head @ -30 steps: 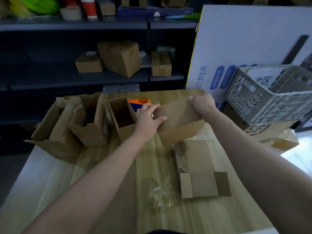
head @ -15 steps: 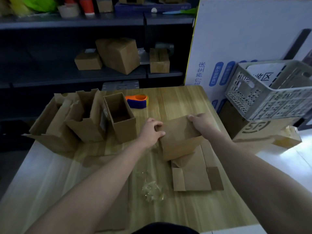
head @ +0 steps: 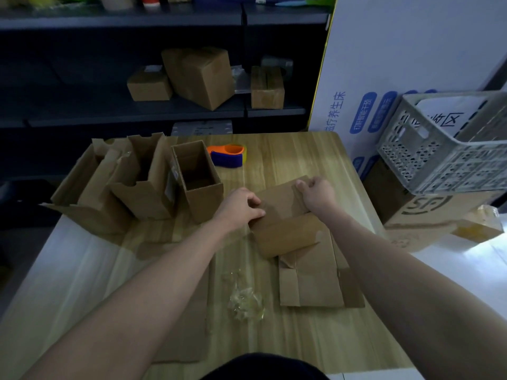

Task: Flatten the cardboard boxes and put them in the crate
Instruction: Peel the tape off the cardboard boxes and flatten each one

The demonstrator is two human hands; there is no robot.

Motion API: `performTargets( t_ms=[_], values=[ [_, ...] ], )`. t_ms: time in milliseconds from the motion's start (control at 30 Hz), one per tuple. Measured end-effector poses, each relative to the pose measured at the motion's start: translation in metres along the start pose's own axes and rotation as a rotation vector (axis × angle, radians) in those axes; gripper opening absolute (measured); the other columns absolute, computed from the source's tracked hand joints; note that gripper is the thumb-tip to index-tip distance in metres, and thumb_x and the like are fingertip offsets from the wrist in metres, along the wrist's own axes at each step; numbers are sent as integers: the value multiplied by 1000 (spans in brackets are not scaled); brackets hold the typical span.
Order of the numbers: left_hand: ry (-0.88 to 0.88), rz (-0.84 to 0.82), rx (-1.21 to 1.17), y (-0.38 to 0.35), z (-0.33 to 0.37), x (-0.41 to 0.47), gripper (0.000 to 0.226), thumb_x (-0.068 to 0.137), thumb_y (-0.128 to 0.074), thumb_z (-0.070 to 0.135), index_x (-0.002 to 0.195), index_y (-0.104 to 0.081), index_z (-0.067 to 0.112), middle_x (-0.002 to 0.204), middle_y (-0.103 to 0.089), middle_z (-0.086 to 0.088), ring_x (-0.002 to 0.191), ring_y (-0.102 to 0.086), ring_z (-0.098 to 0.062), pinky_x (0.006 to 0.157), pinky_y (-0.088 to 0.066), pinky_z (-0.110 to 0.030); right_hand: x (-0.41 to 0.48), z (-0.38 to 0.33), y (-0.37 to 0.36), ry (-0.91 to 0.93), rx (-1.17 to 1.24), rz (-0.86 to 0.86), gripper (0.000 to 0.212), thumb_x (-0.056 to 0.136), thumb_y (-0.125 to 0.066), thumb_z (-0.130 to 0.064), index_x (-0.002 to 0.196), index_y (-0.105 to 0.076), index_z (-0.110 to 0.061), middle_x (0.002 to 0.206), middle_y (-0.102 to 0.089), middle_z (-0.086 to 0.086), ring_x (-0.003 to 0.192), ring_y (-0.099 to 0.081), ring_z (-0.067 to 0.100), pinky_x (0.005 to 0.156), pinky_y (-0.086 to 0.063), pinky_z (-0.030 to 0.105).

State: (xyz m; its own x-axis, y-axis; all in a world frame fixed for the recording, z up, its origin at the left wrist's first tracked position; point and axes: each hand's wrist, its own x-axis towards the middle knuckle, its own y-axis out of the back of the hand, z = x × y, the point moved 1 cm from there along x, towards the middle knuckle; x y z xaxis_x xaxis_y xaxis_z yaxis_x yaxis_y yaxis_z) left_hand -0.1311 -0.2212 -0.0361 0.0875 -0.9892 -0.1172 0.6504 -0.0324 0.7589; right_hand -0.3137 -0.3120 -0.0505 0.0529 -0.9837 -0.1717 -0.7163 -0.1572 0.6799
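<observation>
I count two hands, a left hand (head: pixel 238 208) and a right hand (head: pixel 319 194). Under the fingers (head: pixel 301 185) is one half-flattened box (head: pixel 285 234). Left of the fingers, three open boxes (head: pixel 82 193) (head: pixel 142 193) (head: pixel 203 198) stand on the desk (head: pixel 288 154). Nearer, two flat cardboard pieces (head: pixel 312 281) (head: pixel 192 325) and one wad of clear tape (head: pixel 245 300). Beyond, one tape dispenser (head: pixel 227 157) and three closed boxes (head: pixel 149 86) (head: pixel 203 78) (head: pixel 267 87) on the shelf (head: pixel 109 119). To the right, one crate (head: pixel 428 160).

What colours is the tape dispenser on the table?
Orange on top, blue below, with a yellow edge: the tape dispenser, clearest in the head view.

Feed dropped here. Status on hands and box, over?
Left hand, right hand both grip half-folded box on table. It overlaps flat box. Crate to right, nothing between.
</observation>
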Motion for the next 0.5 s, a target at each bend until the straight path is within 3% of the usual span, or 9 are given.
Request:
performTargets(
  t_ms=[100, 200, 333, 433, 500],
  values=[
    [-9, -9, -9, 1, -1, 3, 24, 82, -70, 23, 105, -68, 14, 108, -56, 3, 99, -55, -12, 89, -46, -27, 0, 0, -1, -2, 11, 6, 37, 95, -51, -41, 105, -54, -5, 92, -52, 9, 90, -51, 27, 72, -40, 33],
    [-22, -24, 63, -1, 1, 6, 17, 83, -70, 24, 98, -66, 16, 104, -55, 4, 93, -55, -12, 85, -49, -29, 0, 1, -1, 2, 12, 12, 36, 95, -51, -40, 100, -52, -4, 91, -53, 11, 90, -52, 28, 71, -37, 31],
    [-18, -20, 135, -2, 6, 9, 10, 83, -69, 21, 79, -60, 21, 95, -57, 3, 82, -55, -10, 71, -49, -26, -1, -1, 0, -2, 1, 19, 48, 95, -51, -40, 117, -54, 4, 102, -59, 16, 103, -55, 33, 77, -41, 35],
    [3, -2, 173, -7, 10, 9, 19, 84, -66, 19, 73, -53, 25, 92, -56, 2, 79, -54, -10, 68, -47, -25, -1, -3, -1, -1, -11, 13, 38, 95, -51, -40, 98, -52, -2, 91, -54, 13, 91, -54, 30, 70, -39, 32],
    [27, 16, 178, -10, 10, 10, 18, 85, -65, 17, 74, -52, 24, 94, -57, -1, 82, -55, -13, 70, -47, -28, -3, -3, -1, 7, -17, 21, 38, 94, -51, -39, 97, -53, -1, 91, -55, 14, 92, -55, 31, 70, -40, 34]
  ],
)
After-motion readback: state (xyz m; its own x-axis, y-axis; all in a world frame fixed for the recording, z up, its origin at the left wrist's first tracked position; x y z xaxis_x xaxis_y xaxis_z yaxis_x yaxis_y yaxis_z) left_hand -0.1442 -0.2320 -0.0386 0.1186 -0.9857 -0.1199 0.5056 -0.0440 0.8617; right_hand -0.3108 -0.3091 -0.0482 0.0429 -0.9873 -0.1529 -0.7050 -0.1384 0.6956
